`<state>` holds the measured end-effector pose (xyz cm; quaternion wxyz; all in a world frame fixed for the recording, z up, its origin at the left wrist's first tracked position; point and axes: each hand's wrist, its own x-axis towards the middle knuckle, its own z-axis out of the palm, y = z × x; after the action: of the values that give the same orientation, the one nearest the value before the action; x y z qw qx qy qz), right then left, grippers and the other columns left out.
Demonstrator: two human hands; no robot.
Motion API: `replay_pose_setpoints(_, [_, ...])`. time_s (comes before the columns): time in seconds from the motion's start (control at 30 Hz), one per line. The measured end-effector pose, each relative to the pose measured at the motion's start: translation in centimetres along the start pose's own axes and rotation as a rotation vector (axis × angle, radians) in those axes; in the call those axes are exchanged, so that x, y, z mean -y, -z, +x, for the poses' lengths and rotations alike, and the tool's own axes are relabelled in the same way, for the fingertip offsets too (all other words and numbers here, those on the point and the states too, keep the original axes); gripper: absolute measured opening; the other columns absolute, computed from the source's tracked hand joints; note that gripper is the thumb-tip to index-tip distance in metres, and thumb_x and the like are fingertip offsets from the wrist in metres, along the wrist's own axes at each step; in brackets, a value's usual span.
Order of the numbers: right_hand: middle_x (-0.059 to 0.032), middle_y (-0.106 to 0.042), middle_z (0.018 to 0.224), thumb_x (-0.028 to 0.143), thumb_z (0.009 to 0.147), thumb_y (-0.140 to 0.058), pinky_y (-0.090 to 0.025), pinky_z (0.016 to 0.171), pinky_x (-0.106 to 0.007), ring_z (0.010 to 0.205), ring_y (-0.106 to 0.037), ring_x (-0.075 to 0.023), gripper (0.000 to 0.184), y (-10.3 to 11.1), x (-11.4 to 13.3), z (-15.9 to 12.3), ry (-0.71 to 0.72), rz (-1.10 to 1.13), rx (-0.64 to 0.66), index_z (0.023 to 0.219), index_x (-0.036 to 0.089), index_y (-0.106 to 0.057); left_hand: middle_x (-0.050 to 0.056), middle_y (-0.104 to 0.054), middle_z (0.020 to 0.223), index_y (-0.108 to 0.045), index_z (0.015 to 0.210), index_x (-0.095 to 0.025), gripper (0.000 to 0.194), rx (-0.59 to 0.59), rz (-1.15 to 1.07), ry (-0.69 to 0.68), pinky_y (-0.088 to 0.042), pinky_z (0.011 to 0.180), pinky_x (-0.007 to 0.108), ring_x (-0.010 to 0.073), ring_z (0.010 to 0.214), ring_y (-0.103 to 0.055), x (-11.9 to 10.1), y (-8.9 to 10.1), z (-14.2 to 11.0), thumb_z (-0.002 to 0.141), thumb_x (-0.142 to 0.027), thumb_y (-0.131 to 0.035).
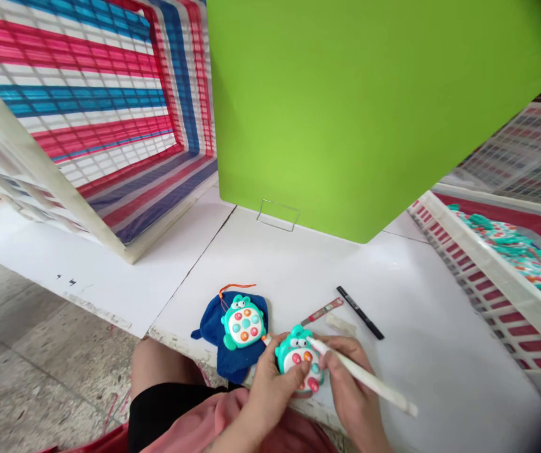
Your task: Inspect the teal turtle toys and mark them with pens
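Left hand (270, 384) grips teal frog toy (299, 352) with coloured buttons, just over edge of desk (407, 314). Right hand (350, 393) holds long white stick (374, 377), tip on toy's top. Hands close together, both at toy. Second frog toy (245, 321) sits on blue cloth (209, 330), orange cord (237, 287) at its top. Black marker (360, 312) and red-white strip (322, 311) lie just beyond hands. Crate (506, 283) of teal toys at right; green board (346, 94) stands ahead.
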<state>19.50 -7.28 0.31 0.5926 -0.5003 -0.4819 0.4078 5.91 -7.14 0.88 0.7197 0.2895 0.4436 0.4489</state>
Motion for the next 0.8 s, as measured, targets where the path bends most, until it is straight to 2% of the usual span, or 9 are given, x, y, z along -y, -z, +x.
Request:
replay_pose_setpoints(0.07, [-0.0050, -0.065, 0.084, 0.041, 0.083, -0.059, -0.049, 0.081, -0.037, 0.087, -0.060, -0.0230, 0.026, 0.5, -0.1, 0.5, -0.046, -0.079, -0.133, 0.100, 0.020, -0.060, 0.004, -0.063, 0.092, -0.051, 0.115, -0.017, 0.064, 0.024, -0.084, 0.099, -0.054, 0.061, 0.032, 0.0183, 0.070, -0.062, -0.3, 0.3, -0.1, 0.063, -0.043, -0.078])
replay_pose_setpoints(0.1, [-0.0057, -0.066, 0.085, 0.044, 0.083, -0.059, -0.048, 0.083, -0.039, 0.089, -0.061, -0.0242, 0.032, 0.7, -0.1, 0.8, -0.065, -0.120, -0.160, 0.104, 0.020, -0.060, 0.004, -0.063, 0.094, -0.048, 0.117, -0.018, 0.067, 0.035, -0.115, 0.125, -0.055, 0.062, 0.033, 0.0188, 0.071, -0.063, -0.3, 0.5, -0.1, 0.063, -0.043, -0.078])
replay_pose_setpoints(0.17, [-0.0075, -0.067, 0.091, 0.048, 0.082, -0.059, -0.048, 0.085, -0.040, 0.093, -0.061, -0.0259, 0.041, 0.8, 0.0, 1.3, -0.115, -0.159, -0.135, 0.111, 0.020, -0.059, 0.006, -0.062, 0.100, -0.045, 0.122, -0.020, 0.070, 0.069, -0.155, 0.146, -0.056, 0.064, 0.036, 0.0201, 0.073, -0.065, -0.3, 0.9, -0.2, 0.064, -0.043, -0.078])
replay_pose_setpoints(0.3, [-0.0096, -0.066, 0.104, 0.052, 0.082, -0.058, -0.052, 0.081, -0.039, 0.095, -0.062, -0.0267, 0.046, 0.4, 0.1, 1.3, -0.232, -0.124, 0.013, 0.116, 0.021, -0.055, 0.008, -0.062, 0.106, -0.040, 0.127, -0.021, 0.070, 0.141, -0.215, 0.120, -0.057, 0.068, 0.039, 0.0216, 0.077, -0.067, 0.3, 1.6, -0.1, 0.070, -0.042, -0.075])
replay_pose_setpoints(0.47, [-0.0098, -0.061, 0.118, 0.051, 0.083, -0.056, -0.049, 0.091, -0.040, 0.109, -0.056, -0.0282, 0.046, 0.2, -0.1, 0.5, -0.241, -0.164, 0.078, 0.118, 0.022, -0.054, 0.010, -0.061, 0.111, -0.040, 0.127, -0.021, 0.068, 0.160, -0.218, 0.108, -0.056, 0.068, 0.040, 0.0233, 0.080, -0.067, 0.7, 1.9, -0.1, 0.072, -0.042, -0.073])
replay_pose_setpoints(0.57, [-0.0096, -0.060, 0.118, 0.051, 0.084, -0.055, -0.050, 0.090, -0.040, 0.108, -0.057, -0.0280, 0.045, 0.2, 0.0, 0.4, -0.261, -0.174, 0.087, 0.118, 0.022, -0.054, 0.011, -0.060, 0.115, -0.039, 0.129, -0.022, 0.076, 0.168, -0.224, 0.077, -0.056, 0.070, 0.040, 0.0247, 0.084, -0.066, 0.6, 1.8, -0.1, 0.066, -0.039, -0.078])
replay_pose_setpoints(0.7, [-0.0080, -0.060, 0.117, 0.049, 0.085, -0.055, -0.049, 0.089, -0.038, 0.107, -0.057, -0.0266, 0.041, 0.1, 0.2, 0.4, -0.241, -0.213, 0.075, 0.117, 0.023, -0.054, 0.013, -0.057, 0.124, -0.039, 0.129, -0.020, 0.096, 0.187, -0.232, -0.020, -0.050, 0.086, 0.033, 0.0248, 0.104, -0.059, 0.3, 1.4, -0.2, 0.048, -0.020, -0.089])
replay_pose_setpoints(0.8, [-0.0069, -0.062, 0.112, 0.049, 0.084, -0.056, -0.050, 0.086, -0.035, 0.103, -0.058, -0.0247, 0.040, 0.0, 0.0, 0.4, -0.226, -0.251, 0.054, 0.115, 0.023, -0.054, 0.013, -0.058, 0.120, -0.037, 0.130, -0.019, 0.096, 0.149, -0.158, 0.013, -0.054, 0.078, 0.033, 0.0241, 0.098, -0.061, -0.1, 0.9, -0.2, 0.049, -0.022, -0.088])
